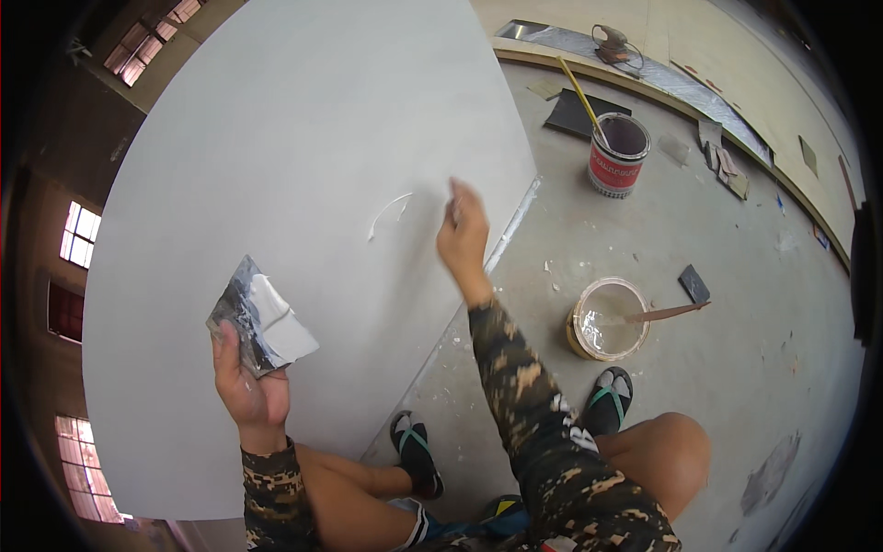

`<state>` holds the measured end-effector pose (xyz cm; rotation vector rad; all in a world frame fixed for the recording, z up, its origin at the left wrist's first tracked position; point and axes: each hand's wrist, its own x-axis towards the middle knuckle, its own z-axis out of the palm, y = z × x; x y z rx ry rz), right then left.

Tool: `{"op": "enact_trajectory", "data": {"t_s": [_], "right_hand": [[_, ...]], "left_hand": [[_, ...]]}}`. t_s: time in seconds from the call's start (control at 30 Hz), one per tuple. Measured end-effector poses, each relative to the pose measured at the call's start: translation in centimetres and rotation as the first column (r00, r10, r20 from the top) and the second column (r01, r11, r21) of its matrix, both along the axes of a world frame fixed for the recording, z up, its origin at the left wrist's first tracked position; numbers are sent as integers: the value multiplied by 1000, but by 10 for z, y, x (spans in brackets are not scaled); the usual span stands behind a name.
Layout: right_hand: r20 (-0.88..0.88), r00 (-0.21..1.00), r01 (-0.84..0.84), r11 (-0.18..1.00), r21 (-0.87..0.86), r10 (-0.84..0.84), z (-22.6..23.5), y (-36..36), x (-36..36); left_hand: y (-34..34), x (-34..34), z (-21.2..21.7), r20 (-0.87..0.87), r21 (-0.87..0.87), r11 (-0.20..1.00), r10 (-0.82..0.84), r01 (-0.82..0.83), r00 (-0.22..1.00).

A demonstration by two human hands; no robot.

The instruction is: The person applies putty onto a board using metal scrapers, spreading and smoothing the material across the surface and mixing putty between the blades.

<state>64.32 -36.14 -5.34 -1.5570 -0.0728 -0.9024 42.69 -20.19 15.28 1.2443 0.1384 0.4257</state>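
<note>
My left hand [250, 391] grips a flat, dark, stained putty board [236, 304] by its lower edge. Thick white putty [279, 324] covers the right part of that board. Over the large pale grey panel [276, 138], my right hand [464, 235] is raised with its fingers closed together. Motion blurs the fingertips, and what they hold, if anything, cannot be made out. A thin curved streak of white putty [375, 221] marks the panel left of my right hand.
On the concrete floor stand a red-labelled paint can [614, 172] holding a yellow stick [579, 97], and a round tub [579, 336] with a brown stick [671, 312]. A small dark block [694, 283] lies nearby. A power sander [612, 44] rests on the boards farther back.
</note>
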Motion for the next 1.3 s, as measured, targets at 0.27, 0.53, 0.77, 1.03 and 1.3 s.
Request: {"op": "enact_trajectory", "data": {"t_s": [0.27,0.53,0.77,1.03,1.3], "right_hand": [[-301,953,-47,998,-49,30,-20,17,58],[-567,778,-174,960,221,272,-60,-28,22],[-586,690,-201,889,411,426,-34,-52,98],[-314,925,-262,958,-121,213,25,62,-47],[-447,839,-439,871,-220,310,-24,36,-92]], "left_hand": [[-4,7,-8,-11,21,999,-28,28,1000],[-2,4,-1,-40,36,999,-35,37,999],[6,4,-10,-54,-25,999,-29,27,998],[12,-1,-3,-42,-16,1000,-19,19,999],[9,-1,1,-47,-41,997,-69,68,996]]}}
